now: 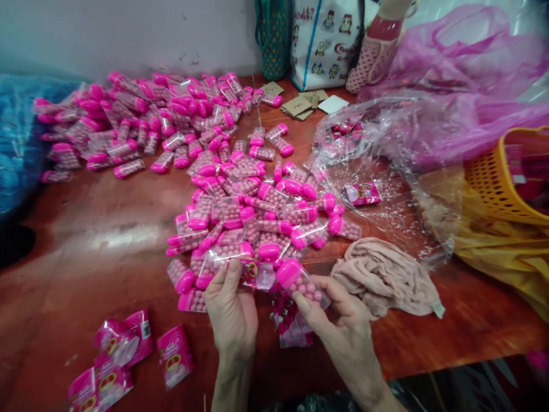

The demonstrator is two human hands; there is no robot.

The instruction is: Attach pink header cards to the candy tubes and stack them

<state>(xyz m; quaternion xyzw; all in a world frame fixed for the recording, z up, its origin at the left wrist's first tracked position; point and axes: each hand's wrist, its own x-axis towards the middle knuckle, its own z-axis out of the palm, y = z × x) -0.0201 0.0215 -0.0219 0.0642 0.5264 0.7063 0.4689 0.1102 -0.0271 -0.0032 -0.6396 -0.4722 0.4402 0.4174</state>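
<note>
My left hand (234,309) pinches a pink printed wrapper sleeve (257,274) between thumb and fingers, its see-through end pointing right. In my right hand (343,326) is a clear container of pink balls (302,283), held by thumb and fingers with its bright pink cap toward the sleeve. Just beyond both hands lies a pile of similar capped containers (266,220). More printed sleeves (291,317) rest on the table below and between my hands. At the lower left lie several filled pink packets (175,356).
A larger heap of containers (141,114) stretches across the back left. To the right are a crumpled cloth (386,277), clear plastic (386,171) and a yellow basket (493,177). Cardboard pieces (300,106) and bags (326,43) stand or lie at the back. Blue plastic (21,137) borders the left.
</note>
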